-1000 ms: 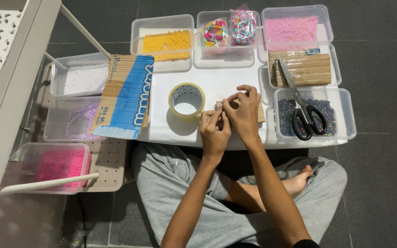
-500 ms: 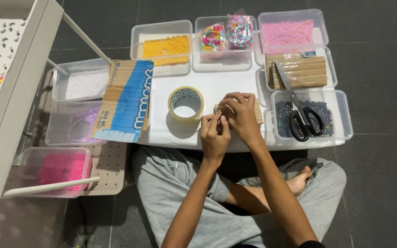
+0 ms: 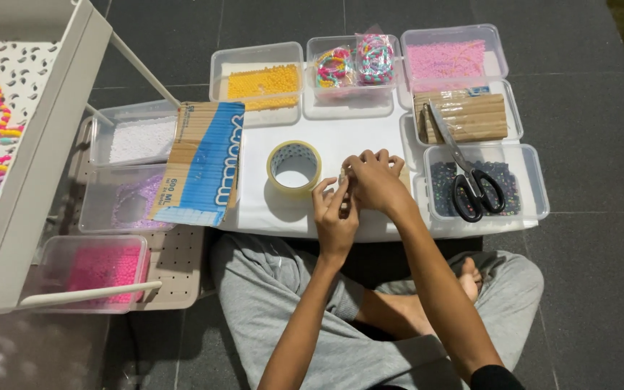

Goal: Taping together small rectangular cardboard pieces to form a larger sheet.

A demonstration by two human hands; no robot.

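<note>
My left hand (image 3: pixel 334 211) and my right hand (image 3: pixel 374 179) meet over the front of a white work surface (image 3: pixel 341 137). Both pinch a small pale flat piece (image 3: pixel 344 178) between their fingertips; most of it is hidden by the fingers. A roll of clear tape (image 3: pixel 294 165) lies just left of my hands. Black-handled scissors (image 3: pixel 471 173) rest across the boxes to the right.
Clear boxes ring the surface: yellow beads (image 3: pixel 261 81), coloured bracelets (image 3: pixel 353 59), pink beads (image 3: pixel 448 58), wooden sticks (image 3: pixel 464 117), dark beads (image 3: pixel 496 177). A flattened blue-and-tan carton (image 3: pixel 204 162) lies left. White shelving (image 3: pixel 30 144) stands at far left. My crossed legs sit below.
My hands have stayed together at the same spot, the fingers shifting slightly on the small piece. The view has drifted a little.
</note>
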